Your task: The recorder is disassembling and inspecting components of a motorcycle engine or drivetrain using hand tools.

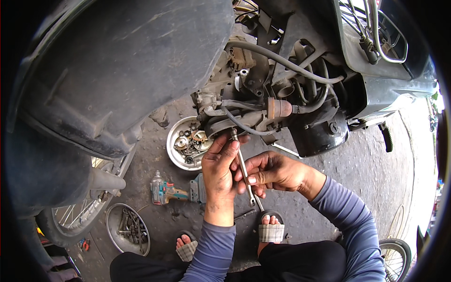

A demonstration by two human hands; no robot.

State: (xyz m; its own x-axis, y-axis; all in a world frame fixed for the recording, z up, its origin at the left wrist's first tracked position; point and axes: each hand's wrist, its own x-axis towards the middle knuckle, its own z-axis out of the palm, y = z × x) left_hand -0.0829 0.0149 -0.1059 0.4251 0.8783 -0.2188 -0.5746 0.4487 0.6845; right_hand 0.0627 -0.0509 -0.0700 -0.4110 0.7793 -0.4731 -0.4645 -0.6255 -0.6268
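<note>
Gripping a slim wrench (245,171) below the motorcycle engine (263,108), left hand (220,171) and right hand (272,173) clench fingers around it beside a parts bowl (174,152).

Sleeves (350,221) on both forearms grey-blue, trousers (300,261) black, sandal straps (271,232) checked grey and white; wrench (244,169) between the hands plain silver. Power tool (165,191) on the grey floor (376,169) teal with orange-red trim; far bowl (173,149) and near-left bowl (112,230) both silver metal. Motorcycle body panel (117,61) at far left dusty black, hoses (282,61) grey, one engine fitting (279,108) dull orange-brown.
</note>
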